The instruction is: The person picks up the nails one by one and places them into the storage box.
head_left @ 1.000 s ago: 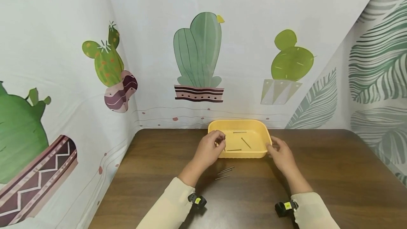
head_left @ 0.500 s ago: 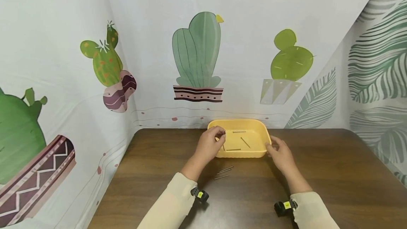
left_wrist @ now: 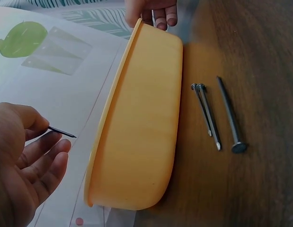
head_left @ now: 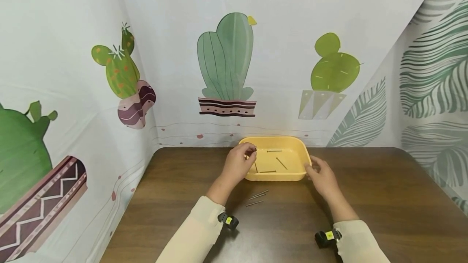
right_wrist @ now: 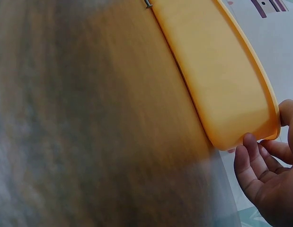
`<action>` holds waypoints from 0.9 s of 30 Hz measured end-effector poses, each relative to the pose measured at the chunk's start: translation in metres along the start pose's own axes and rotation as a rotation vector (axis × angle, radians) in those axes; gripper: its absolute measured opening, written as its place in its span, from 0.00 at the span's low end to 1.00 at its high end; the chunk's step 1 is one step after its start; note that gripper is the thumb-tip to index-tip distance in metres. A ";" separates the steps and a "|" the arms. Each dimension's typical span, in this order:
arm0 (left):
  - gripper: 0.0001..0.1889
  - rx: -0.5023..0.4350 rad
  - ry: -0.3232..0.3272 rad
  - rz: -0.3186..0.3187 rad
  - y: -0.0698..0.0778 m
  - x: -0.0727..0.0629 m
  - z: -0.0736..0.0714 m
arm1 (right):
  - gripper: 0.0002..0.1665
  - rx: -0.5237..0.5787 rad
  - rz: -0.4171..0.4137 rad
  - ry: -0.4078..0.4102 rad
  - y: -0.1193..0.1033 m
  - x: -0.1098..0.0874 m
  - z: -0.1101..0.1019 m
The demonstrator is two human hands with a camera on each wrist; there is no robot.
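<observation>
A yellow plastic tray (head_left: 278, 177) stands at the back of the table, with several nails (head_left: 281, 163) lying spread over its floor. Over its left end, my left hand (head_left: 235, 164) pinches a nail (left_wrist: 62, 132) between thumb and forefinger; the point sticks out in the left wrist view. My right hand (head_left: 324, 177) grips the tray's right end, its thumb at the rim and a forefinger behind it, as the right wrist view shows. Three more nails (left_wrist: 230, 118) lie on the tabletop in front of the tray, two side by side and one a little apart.
The brown wooden table (head_left: 292, 222) ends at a white cloth (head_left: 175, 92) printed with cacti, which hangs close behind the tray. Each forearm wears a black wrist camera (head_left: 231, 222) over a cream sleeve.
My left hand has shifted a little up, then left over the tray, still pinching a nail. A nail near the tray's left end now shows more fully. My right hand and the tray hardly move.
</observation>
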State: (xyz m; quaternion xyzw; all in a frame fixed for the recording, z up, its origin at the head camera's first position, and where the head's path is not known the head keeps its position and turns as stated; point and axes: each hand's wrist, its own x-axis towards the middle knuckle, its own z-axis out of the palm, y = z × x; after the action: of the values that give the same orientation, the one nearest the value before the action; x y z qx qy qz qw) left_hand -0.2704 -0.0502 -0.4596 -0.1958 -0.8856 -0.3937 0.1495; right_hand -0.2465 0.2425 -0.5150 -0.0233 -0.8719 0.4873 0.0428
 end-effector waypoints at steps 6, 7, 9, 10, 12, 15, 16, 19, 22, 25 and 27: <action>0.06 -0.014 0.020 -0.008 0.000 0.002 -0.002 | 0.33 0.007 -0.012 0.006 0.000 0.000 0.001; 0.07 -0.017 0.018 -0.015 0.000 0.002 -0.002 | 0.33 0.010 -0.014 0.008 0.000 0.000 0.001; 0.13 -0.021 0.008 -0.039 0.000 0.002 -0.003 | 0.32 0.013 -0.016 0.009 0.000 0.000 0.001; 0.18 -0.025 0.000 -0.054 -0.001 0.002 -0.003 | 0.33 0.013 -0.017 0.008 0.000 0.000 0.001; 0.27 -0.033 -0.017 -0.086 -0.002 0.002 -0.003 | 0.33 0.018 -0.016 0.009 0.000 0.000 0.001; 0.37 -0.055 -0.025 -0.115 -0.005 0.002 -0.004 | 0.33 0.015 -0.013 0.006 0.000 0.000 0.001; 0.38 -0.061 -0.024 -0.115 -0.006 0.002 -0.004 | 0.33 0.016 -0.013 0.008 0.000 0.001 0.001; 0.40 -0.073 -0.019 -0.100 -0.007 0.002 -0.005 | 0.33 0.011 -0.011 0.008 0.000 0.001 0.001; 0.41 -0.069 -0.020 -0.088 -0.007 0.001 -0.006 | 0.33 0.012 -0.010 0.007 0.000 0.002 0.000; 0.40 -0.063 -0.025 -0.088 -0.007 0.000 -0.007 | 0.33 0.015 -0.009 0.004 0.000 0.001 0.000; 0.40 -0.062 -0.028 -0.094 -0.006 0.000 -0.007 | 0.34 0.014 -0.008 0.002 0.001 0.000 0.000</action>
State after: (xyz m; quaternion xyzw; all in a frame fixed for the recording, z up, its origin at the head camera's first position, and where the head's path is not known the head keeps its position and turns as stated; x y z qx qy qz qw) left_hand -0.2724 -0.0597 -0.4592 -0.1641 -0.8832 -0.4248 0.1121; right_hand -0.2469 0.2425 -0.5156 -0.0201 -0.8683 0.4934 0.0459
